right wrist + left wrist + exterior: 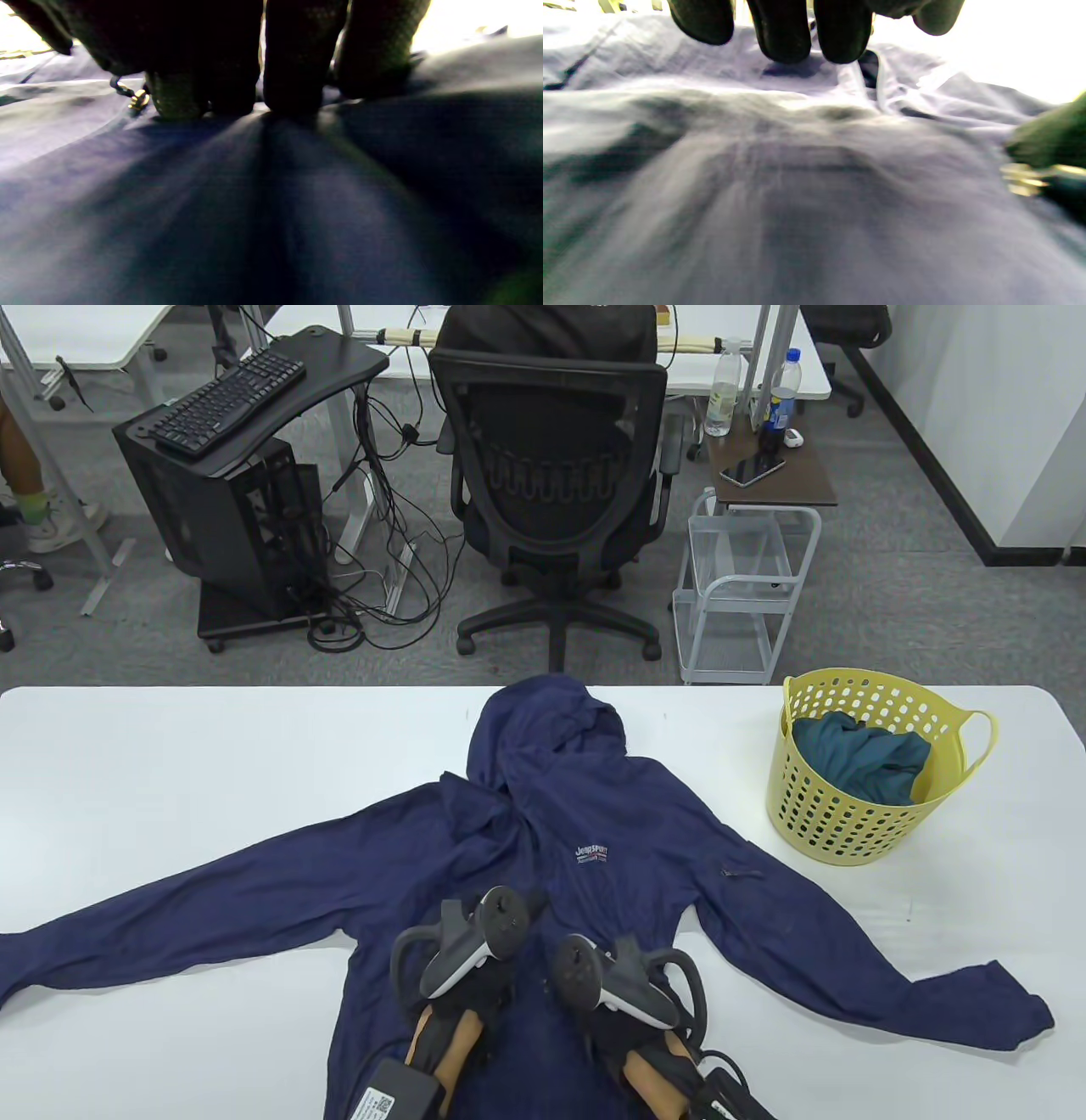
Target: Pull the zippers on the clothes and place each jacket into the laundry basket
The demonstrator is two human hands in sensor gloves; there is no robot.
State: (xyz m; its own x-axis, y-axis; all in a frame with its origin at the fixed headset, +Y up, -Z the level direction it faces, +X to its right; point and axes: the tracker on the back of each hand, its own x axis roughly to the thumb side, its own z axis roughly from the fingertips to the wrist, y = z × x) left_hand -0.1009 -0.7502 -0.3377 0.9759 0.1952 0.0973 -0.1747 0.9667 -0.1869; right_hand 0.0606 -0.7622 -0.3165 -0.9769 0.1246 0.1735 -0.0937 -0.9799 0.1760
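Table view: navy hooded jacket [585, 848] spread flat, trackers hiding both hands. Wrist views: left fingers [785, 34] straight above fabric; right fingers [292, 84] pressing fabric, grip unclear.

Left hand [475, 984] and right hand [615, 1014]: both in black sensor gloves, knit weave visible on the fingertips [292, 91] in the right wrist view. Each hand carries a dark grey tracker [484, 937] with a light grey underside, ring-shaped loop at the outer side, round button and thumbstick on top. Black cables run back along both forearms; a black box with a white printed label [377, 1103] sits on the left forearm.
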